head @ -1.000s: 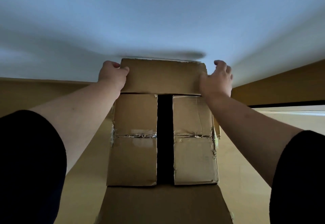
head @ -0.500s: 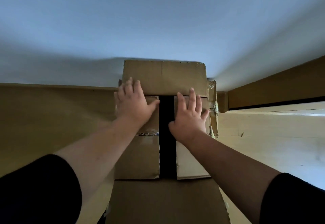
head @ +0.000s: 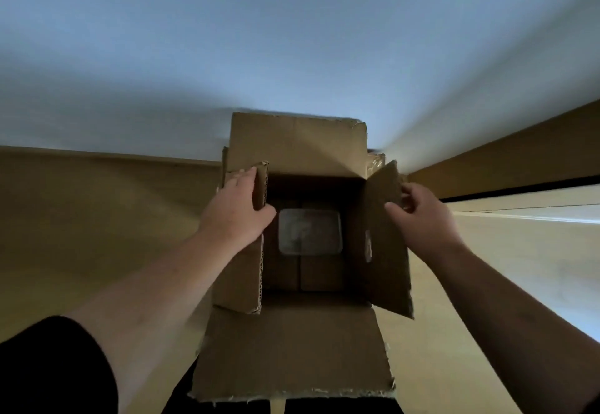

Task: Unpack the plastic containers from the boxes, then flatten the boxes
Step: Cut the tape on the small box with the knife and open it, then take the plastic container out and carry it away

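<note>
Looking straight down into an open cardboard box (head: 292,348) that stands on a pale wooden floor (head: 487,283). Light is dim; a white wall (head: 292,40) fills the upper part of the view.

Left side: my left hand (head: 238,212) holds the left flap (head: 242,280). Grip clamped on it, fingers laid along the outer face, thumb hooked over the corrugated edge on the inner side. This flap stands nearly upright.

Centre: far flap (head: 297,145) is folded back toward the wall; near flap (head: 292,352) lies folded out toward me, its torn edge closest to my body. One plastic container (head: 310,231) sits on the bottom of the box, toward the far side. It is clear, rectangular with rounded corners, lying flat. Neither hand touches it. The bottom seam of the box shows just nearer than the container.

Right side: my right hand (head: 418,215) holds the right flap (head: 386,238). Grip clamped on it, thumb on the inner face, fingers curled behind the outer face. This flap tilts outward, away from the opening. A strip of tape shows on its inner face.

Black sleeves at both lower corners.
</note>
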`<state>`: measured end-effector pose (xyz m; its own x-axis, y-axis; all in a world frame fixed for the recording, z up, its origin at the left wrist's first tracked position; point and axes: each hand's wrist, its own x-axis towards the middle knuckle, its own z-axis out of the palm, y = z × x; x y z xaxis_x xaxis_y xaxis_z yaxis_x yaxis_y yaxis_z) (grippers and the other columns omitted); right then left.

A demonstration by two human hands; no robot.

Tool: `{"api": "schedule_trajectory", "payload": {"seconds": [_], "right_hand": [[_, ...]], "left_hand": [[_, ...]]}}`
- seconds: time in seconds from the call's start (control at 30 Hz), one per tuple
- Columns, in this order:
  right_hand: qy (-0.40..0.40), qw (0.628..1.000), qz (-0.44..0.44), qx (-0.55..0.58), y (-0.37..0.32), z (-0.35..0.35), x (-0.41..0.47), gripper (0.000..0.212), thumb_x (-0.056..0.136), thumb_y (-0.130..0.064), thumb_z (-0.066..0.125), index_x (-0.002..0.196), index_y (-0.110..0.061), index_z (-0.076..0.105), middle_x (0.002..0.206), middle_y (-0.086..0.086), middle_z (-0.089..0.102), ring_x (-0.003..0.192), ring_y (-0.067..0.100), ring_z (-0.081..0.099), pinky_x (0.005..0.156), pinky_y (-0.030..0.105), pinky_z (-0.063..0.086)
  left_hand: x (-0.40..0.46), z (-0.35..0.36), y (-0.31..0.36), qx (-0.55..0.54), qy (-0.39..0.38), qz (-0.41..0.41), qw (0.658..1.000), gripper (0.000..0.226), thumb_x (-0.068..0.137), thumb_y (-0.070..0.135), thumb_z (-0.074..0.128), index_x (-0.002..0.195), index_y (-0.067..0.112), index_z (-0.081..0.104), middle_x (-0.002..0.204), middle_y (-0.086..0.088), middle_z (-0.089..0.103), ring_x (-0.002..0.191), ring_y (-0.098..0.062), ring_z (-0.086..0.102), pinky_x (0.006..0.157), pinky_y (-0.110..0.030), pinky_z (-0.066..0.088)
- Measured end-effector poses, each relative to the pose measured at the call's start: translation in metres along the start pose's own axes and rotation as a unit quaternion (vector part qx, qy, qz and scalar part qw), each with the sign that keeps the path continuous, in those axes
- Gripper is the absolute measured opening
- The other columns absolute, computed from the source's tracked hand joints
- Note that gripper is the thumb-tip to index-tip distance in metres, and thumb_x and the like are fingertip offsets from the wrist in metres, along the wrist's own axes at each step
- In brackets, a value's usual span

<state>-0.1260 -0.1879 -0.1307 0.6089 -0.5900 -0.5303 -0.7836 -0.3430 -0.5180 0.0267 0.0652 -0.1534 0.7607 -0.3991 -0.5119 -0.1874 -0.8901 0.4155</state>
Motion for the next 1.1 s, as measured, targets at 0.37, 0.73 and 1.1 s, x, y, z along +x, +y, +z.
{"api": "schedule_trajectory", "payload": {"seconds": [0.37, 0.73, 1.1], "right_hand": [[0.082, 0.982, 0.111, -0.131, 0.049, -0.007, 0.009, 0.054, 0.090, -0.019, 0.067, 0.139, -0.015, 0.045, 0.133, 0.017, 0.053, 0.117, 0.039, 0.054, 0.086, 0.046, 0.048], [-0.019, 0.985, 0.141, -0.103, 0.057, 0.061, 0.009, 0.073, 0.088, -0.068, 0.052, 0.143, -0.022, 0.044, 0.138, 0.016, 0.045, 0.122, 0.040, 0.050, 0.096, 0.051, 0.048], [-0.071, 0.985, 0.119, -0.107, 0.051, 0.095, 0.022, 0.053, 0.087, -0.010, 0.061, 0.136, -0.015, 0.041, 0.114, 0.013, 0.064, 0.097, 0.032, 0.065, 0.077, 0.048, 0.059]], "left_hand": [[-0.008, -0.044, -0.084, -0.042, 0.134, -0.093, 0.986, 0.028, 0.090, 0.021, 0.065, 0.116, 0.012, 0.058, 0.103, -0.009, 0.064, 0.092, -0.031, 0.062, 0.073, -0.037, 0.047], [0.002, 0.020, -0.093, 0.046, 0.010, -0.201, 0.978, 0.081, 0.090, 0.067, 0.041, 0.149, 0.011, 0.036, 0.147, -0.021, 0.037, 0.133, -0.041, 0.039, 0.105, -0.056, 0.042], [0.016, 0.054, -0.092, -0.033, -0.056, -0.216, 0.974, 0.085, 0.092, 0.020, 0.062, 0.157, 0.026, 0.006, 0.147, -0.008, 0.045, 0.110, -0.031, 0.061, 0.080, -0.040, 0.056]]}}
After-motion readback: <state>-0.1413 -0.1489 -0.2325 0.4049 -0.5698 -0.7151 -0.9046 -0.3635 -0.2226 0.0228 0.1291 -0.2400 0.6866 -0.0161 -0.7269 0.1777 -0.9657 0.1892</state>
